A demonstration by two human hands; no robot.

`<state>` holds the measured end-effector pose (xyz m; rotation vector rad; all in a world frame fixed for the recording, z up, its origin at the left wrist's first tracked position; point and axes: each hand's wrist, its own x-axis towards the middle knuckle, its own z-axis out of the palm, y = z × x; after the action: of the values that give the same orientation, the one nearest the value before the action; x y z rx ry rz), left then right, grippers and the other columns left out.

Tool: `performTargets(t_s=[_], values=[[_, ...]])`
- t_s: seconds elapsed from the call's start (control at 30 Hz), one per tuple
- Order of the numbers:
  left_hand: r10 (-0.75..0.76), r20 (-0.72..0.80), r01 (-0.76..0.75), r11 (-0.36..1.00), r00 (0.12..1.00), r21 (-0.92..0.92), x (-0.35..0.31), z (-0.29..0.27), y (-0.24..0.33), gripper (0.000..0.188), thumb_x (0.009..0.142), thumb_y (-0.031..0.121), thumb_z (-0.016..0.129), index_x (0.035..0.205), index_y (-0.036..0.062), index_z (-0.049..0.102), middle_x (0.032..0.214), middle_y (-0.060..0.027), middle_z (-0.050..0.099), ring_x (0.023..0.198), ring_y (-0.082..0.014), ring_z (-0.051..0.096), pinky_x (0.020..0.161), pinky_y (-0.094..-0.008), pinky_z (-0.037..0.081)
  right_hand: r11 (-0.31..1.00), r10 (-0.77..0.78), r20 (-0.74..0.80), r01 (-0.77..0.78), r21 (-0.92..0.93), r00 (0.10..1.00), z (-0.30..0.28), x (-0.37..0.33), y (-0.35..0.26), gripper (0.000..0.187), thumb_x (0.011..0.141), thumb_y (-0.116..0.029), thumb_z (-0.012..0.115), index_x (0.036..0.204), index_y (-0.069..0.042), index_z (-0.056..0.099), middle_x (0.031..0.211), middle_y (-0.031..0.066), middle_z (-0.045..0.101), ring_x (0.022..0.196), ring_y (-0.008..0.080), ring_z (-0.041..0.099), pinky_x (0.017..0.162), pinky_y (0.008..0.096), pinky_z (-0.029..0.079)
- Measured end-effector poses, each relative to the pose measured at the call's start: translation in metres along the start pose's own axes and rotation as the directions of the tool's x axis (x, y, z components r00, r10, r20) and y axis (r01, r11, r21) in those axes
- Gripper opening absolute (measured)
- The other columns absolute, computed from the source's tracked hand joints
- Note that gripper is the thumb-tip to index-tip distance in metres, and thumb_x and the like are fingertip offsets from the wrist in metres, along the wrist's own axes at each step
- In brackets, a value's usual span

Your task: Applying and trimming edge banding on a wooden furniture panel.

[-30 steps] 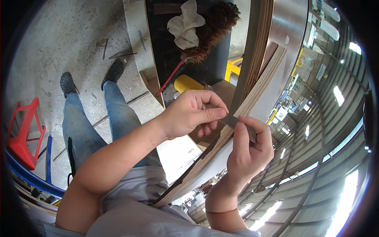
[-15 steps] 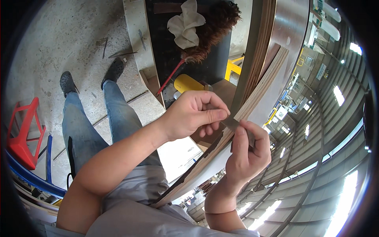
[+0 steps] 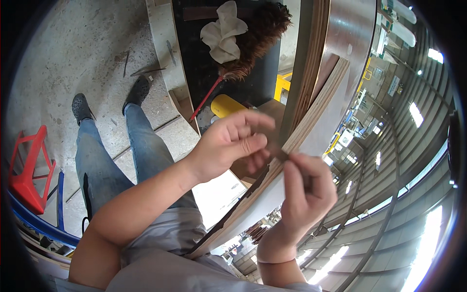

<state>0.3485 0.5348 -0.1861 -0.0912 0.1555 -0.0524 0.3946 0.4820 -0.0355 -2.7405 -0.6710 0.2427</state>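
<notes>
My left hand (image 3: 231, 146) is held over the near edge of a layered plywood board (image 3: 318, 109). Its fingers are partly spread and smeared by motion, with a gap between thumb and forefinger and nothing visible in it. My right hand (image 3: 307, 194) is on the other side of that edge, thumb and forefinger pinching a small thin dark strip (image 3: 277, 152). The strip is blurred, and its far end points toward my left hand without clearly touching it. A ragged dark band (image 3: 238, 203) runs along the board's edge, below my hands.
A brown feather duster (image 3: 260, 41) with a red handle and a white cloth (image 3: 224, 33) lie on a black surface, near a yellow cylinder (image 3: 227, 105). A red stool (image 3: 28, 170) stands at the left. Dark scraps (image 3: 146, 71) lie on the concrete floor near my feet.
My left hand has drawn back to the left, its thumb and forefinger parting. The right hand keeps its pinch and has shifted slightly down. The whole view has moved a little.
</notes>
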Motion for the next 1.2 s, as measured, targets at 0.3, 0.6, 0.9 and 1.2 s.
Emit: performTargets(t_s=[0.3,0.6,0.9,1.2], values=[[0.071,-0.038,0.001,0.459,0.997,0.888,-0.035,0.041,-0.006,0.033,0.074,0.028,0.071,0.081,-0.0020,0.061,0.069,-0.0161,0.059,0.059,-0.0250,0.062,0.053,-0.0327,0.048,0.858,-0.318,0.105,0.333,-0.392,0.942,-0.029,0.047,-0.008,0.017,0.073,0.005,0.069,0.088,0.000,0.065,0.070,0.0087,0.061,0.063,0.0172,0.058,0.059,0.0268,0.046],[0.115,-0.076,0.030,0.357,0.990,0.934,-0.064,0.039,-0.010,0.032,0.077,0.031,0.064,0.072,-0.0007,0.060,0.061,-0.0171,0.058,0.055,-0.0322,0.061,0.051,-0.0376,0.047,0.630,-0.289,0.606,0.624,-0.463,0.741,-0.028,0.034,-0.049,0.008,0.075,-0.002,0.066,0.080,-0.004,0.061,0.067,0.0080,0.053,0.060,0.0257,0.055,0.054,0.0353,0.044],[0.093,-0.111,0.072,0.356,0.989,0.932,-0.087,0.040,-0.007,0.035,0.078,0.032,0.061,0.069,-0.0019,0.059,0.063,-0.0203,0.059,0.063,-0.0371,0.061,0.059,-0.0428,0.048,0.610,-0.150,0.835,0.715,-0.343,0.529,-0.025,0.025,-0.058,0.006,0.075,-0.008,0.065,0.074,-0.008,0.059,0.065,0.0070,0.054,0.059,0.0262,0.057,0.053,0.0365,0.046],[0.113,-0.105,0.050,0.407,0.988,0.912,-0.089,0.039,-0.009,0.035,0.079,0.032,0.061,0.070,-0.0017,0.059,0.064,-0.0206,0.059,0.063,-0.0371,0.061,0.060,-0.0426,0.049,0.634,-0.193,0.838,0.717,-0.290,0.510,-0.023,0.030,-0.057,0.004,0.072,-0.004,0.064,0.073,-0.006,0.061,0.063,0.0098,0.054,0.058,0.0302,0.057,0.053,0.0367,0.047]])
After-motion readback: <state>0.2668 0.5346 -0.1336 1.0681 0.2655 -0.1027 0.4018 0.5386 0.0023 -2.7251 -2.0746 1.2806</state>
